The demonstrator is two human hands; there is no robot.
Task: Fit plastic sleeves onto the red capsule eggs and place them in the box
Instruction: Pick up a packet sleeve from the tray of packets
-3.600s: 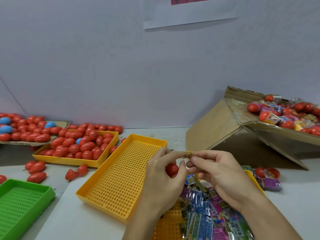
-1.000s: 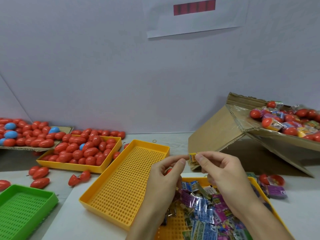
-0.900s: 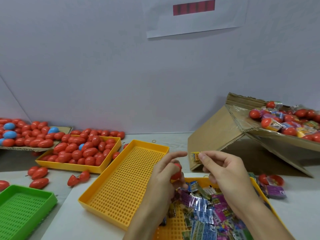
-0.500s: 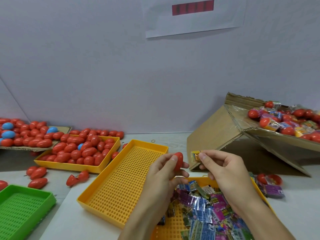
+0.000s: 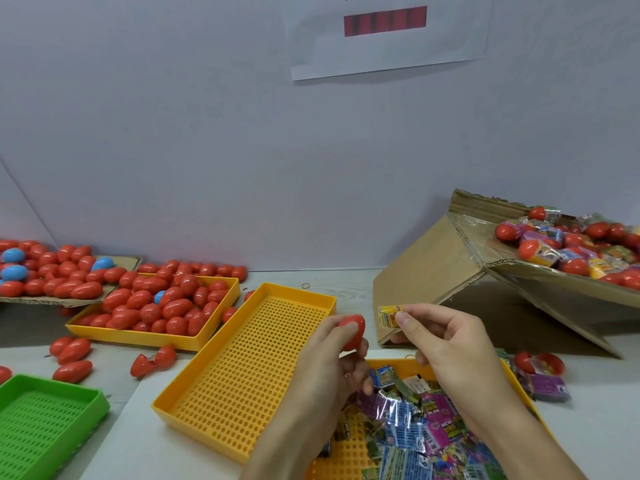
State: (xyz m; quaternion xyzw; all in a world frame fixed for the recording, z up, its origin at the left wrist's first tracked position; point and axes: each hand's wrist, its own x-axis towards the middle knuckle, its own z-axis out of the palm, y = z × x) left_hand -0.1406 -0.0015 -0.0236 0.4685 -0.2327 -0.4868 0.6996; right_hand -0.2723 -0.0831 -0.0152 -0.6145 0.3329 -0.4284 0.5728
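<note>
Pale grey walls are seen behind a light worktable (image 5: pixel 346 289), and a white paper sheet (image 5: pixel 384 36) with a red bar is fixed to the wall. A red capsule egg (image 5: pixel 353 331) is gripped between the curled fingers and thumb of the left hand (image 5: pixel 332 358), above the near corner of an empty perforated yellow tray (image 5: pixel 249 362). Just to its right, apart from it, a small yellow plastic sleeve (image 5: pixel 389 316) is pinched by the thumb and forefinger of the right hand (image 5: pixel 446 344). Below both hands, a heap of printed sleeves (image 5: pixel 412 427) is held in a second yellow tray (image 5: pixel 346 459). Sleeved eggs are piled in a tilted cardboard box (image 5: pixel 433 268) at the right. Bare red eggs fill a yellow tray (image 5: pixel 145 336) at the left, beside a green tray (image 5: pixel 45 417).
</note>
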